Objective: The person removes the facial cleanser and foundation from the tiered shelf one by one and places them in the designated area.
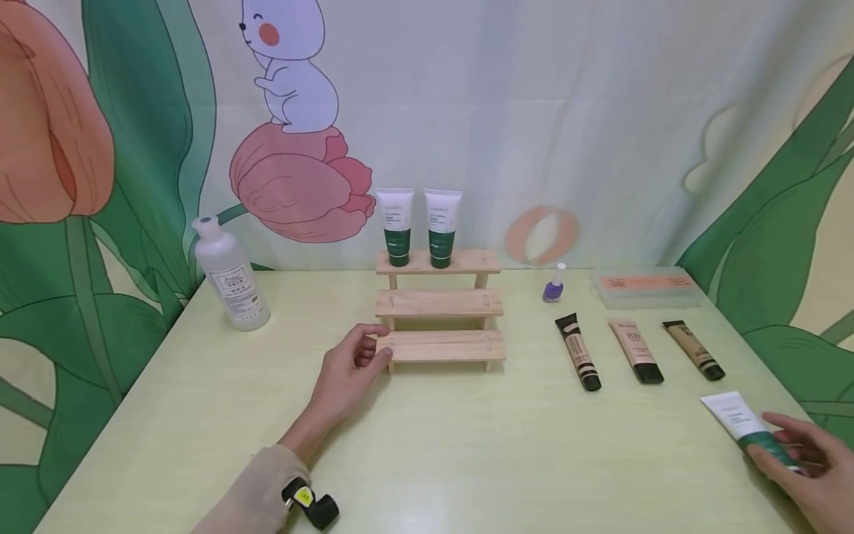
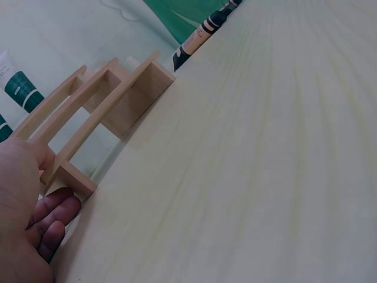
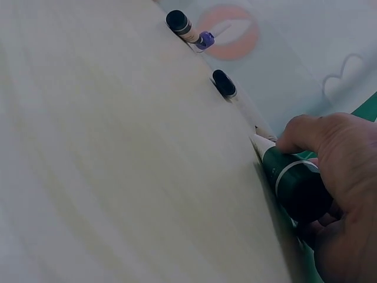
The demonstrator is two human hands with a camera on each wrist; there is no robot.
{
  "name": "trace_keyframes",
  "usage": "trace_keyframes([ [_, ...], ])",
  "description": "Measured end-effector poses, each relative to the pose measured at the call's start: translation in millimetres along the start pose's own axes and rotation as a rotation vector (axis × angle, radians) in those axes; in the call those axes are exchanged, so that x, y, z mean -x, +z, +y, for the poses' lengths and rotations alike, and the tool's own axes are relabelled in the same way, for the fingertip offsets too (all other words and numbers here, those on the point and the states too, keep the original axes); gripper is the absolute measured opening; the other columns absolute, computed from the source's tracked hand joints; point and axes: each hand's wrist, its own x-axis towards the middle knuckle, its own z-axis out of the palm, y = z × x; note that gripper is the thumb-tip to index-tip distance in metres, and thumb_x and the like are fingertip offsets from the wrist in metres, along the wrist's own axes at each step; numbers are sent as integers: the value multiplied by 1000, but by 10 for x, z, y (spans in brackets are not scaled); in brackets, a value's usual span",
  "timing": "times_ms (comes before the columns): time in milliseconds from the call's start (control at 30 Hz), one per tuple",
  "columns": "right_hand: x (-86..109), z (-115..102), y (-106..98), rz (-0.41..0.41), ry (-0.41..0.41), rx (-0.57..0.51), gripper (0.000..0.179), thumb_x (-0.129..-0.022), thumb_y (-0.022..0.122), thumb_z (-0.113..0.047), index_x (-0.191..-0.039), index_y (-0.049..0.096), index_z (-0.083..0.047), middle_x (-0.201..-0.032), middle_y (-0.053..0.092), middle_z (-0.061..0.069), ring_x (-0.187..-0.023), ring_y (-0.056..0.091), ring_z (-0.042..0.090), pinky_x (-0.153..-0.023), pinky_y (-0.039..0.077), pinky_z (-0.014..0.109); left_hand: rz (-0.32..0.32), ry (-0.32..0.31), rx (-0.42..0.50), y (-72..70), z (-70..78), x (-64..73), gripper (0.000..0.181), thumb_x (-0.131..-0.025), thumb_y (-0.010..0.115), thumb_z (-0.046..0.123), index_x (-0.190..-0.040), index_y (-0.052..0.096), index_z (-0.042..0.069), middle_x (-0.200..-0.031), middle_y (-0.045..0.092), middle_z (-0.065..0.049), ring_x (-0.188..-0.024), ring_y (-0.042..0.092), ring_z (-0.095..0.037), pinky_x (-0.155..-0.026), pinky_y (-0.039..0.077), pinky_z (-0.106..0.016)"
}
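My left hand (image 1: 348, 371) grips the left end of the lowest step of a three-tier wooden display rack (image 1: 440, 347). In the left wrist view its fingers (image 2: 59, 209) curl beside the end of the rack. Two white-and-green squeeze tubes (image 1: 398, 226) stand upright, caps down, on the top step. At the right front of the table, my right hand (image 1: 817, 467) holds a matching squeeze tube (image 1: 737, 417) by its green part, with the white end pointing away. The right wrist view shows this tube's dark cap (image 3: 303, 194) low over the tabletop.
A black-and-beige tube (image 1: 578, 352), a pink BB cream tube (image 1: 636, 350) and a tan tube (image 1: 694, 350) lie right of the rack. Behind them are a purple nail polish bottle (image 1: 553, 285) and a clear plastic case (image 1: 647, 289). A white bottle (image 1: 230, 278) stands back left.
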Motion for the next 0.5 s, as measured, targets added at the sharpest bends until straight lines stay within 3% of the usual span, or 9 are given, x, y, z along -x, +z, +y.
trace_keyframes([
  [100,-6,-6,-13,6,18,14,43,-102,80,-14,-142,66,-4,-105,59,-5,-79,43,-9,-65,40,15,-1,0,-4,1,16,-4,31,-108,75,19,-139,70,21,-110,70,-6,-96,63,-22,-86,53,-27],
  [200,-26,-17,-45,15,7,12,49,-104,78,-15,-149,62,-3,-113,57,8,-82,41,-12,-66,39,13,-2,-1,-8,-2,23,-3,31,-108,76,20,-139,70,21,-110,70,-7,-97,63,-22,-87,53,-28],
  [333,-72,-82,-83,42,6,8,55,-106,76,-17,-156,59,-4,-121,57,16,-86,38,-11,-71,39,19,-4,-5,-11,-7,8,-1,31,-108,76,21,-139,70,22,-112,70,-7,-98,63,-22,-88,54,-28],
  [500,-167,-217,-134,65,-33,49,61,-107,74,-13,-160,50,6,-139,55,33,-90,34,-15,-74,37,23,-5,-6,-10,-1,-9,-3,31,-108,76,21,-139,70,22,-112,70,-7,-98,64,-22,-88,54,-28],
])
